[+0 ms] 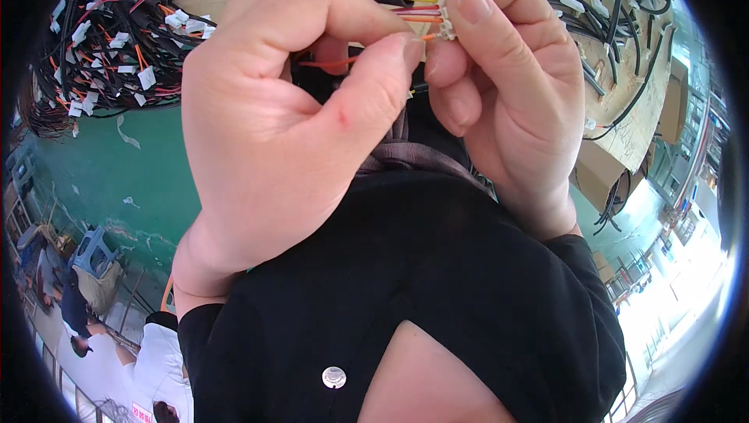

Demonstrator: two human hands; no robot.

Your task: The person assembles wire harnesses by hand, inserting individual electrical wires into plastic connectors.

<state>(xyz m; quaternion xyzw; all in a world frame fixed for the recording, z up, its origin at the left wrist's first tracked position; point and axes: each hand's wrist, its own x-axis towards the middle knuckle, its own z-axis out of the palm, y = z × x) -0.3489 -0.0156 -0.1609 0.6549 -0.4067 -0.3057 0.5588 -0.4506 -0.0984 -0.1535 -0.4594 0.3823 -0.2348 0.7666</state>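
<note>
Near the top centre of the frame, the right hand (pixel 507 103) pinches a small white plastic connector (pixel 445 13). The left hand (pixel 289 119) closes finger and thumb on a thin orange wire (pixel 335 62) beside it. Several wires look seated; this 1 seems left.

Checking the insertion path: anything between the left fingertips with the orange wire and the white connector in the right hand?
Nothing visible. The left hand pinches the orange wire close beside the white connector, held in the right hand. Only the connector's own red and yellow wires lie just above. The wire's tip is hidden behind the fingertips.
</note>
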